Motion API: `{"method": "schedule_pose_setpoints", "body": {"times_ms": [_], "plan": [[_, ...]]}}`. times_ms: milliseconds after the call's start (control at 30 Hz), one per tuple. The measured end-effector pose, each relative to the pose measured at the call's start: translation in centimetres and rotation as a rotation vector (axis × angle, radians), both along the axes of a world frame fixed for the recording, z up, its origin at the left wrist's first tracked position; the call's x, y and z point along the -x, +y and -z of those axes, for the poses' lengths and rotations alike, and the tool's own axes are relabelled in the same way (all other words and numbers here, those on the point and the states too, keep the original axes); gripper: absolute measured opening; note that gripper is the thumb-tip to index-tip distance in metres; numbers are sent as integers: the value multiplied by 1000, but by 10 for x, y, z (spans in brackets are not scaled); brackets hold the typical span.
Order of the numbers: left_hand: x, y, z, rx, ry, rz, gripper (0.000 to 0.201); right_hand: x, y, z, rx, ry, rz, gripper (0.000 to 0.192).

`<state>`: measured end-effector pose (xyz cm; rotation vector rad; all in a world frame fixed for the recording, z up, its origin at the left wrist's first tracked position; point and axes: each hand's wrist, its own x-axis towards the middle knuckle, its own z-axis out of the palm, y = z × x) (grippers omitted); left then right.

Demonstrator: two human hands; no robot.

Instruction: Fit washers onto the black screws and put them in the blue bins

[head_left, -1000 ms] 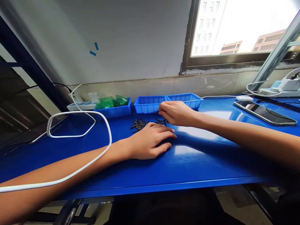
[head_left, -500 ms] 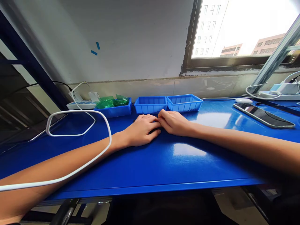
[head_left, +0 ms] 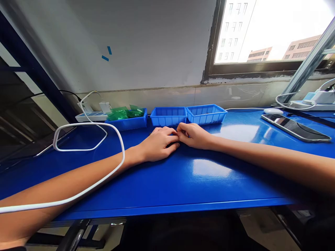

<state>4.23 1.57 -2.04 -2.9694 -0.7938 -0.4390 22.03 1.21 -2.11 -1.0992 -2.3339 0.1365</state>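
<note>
My left hand (head_left: 159,143) rests low over the blue table (head_left: 157,188), fingers bent and drawn together toward the right. Facing it, my right hand (head_left: 193,136) is closed in a pinch, its fingertips meeting those of the left. Whatever lies between the fingers is too small or too hidden to name. Just behind the hands stand two blue bins, a left bin (head_left: 168,120) and a right bin (head_left: 206,118). Farther left, another blue bin (head_left: 128,123) holds green plastic bags (head_left: 121,113).
A white cable (head_left: 123,146) loops across my left forearm. At the right lie a phone (head_left: 295,128) and a white oval object (head_left: 273,111). Power strips stand at the back left (head_left: 91,116) and back right (head_left: 311,105). A metal post (head_left: 303,62) rises at the right.
The fingers of both hands have shifted very slightly where they meet, the right thumb and forefinger showing a little more gap. The bins and phone stay put.
</note>
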Motion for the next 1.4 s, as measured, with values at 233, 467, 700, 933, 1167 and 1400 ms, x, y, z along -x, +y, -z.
{"method": "schedule_pose_setpoints", "body": {"times_ms": [233, 467, 700, 933, 1167, 1400], "plan": [[0, -1, 0, 7, 4, 12, 25, -2, 1, 2, -39, 76, -70, 8], [0, 1, 0, 17, -14, 60, 24, -2, 2, 3, -74, 75, -94, 12], [0, 0, 0, 12, 4, 46, 25, -3, 1, 2, -76, 64, -122, 16], [-1, -1, -2, 1, 15, 44, 25, -1, -2, 1, -92, 18, -43, 18], [-2, -2, -3, -9, 15, 48, 24, -1, -3, 0, -76, 8, -20, 14], [-2, -2, -2, -20, 17, 36, 24, 0, -4, -1, -76, -37, 20, 11]]}}
